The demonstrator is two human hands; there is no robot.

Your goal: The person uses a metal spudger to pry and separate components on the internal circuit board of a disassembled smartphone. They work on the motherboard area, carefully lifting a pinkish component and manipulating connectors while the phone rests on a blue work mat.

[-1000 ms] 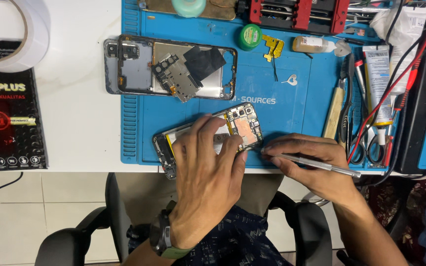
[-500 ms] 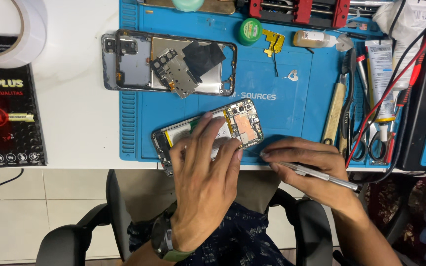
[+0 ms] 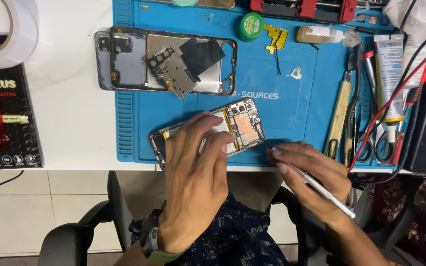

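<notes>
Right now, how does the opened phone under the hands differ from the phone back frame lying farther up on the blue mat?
The opened phone lies tilted; the back frame lies level. The left hand presses the phone while the right hand brings a metal tool to its edge; nothing touches the frame. The phone shows a copper-coloured board; the frame carries loose metal plates. Both lie open.
</notes>
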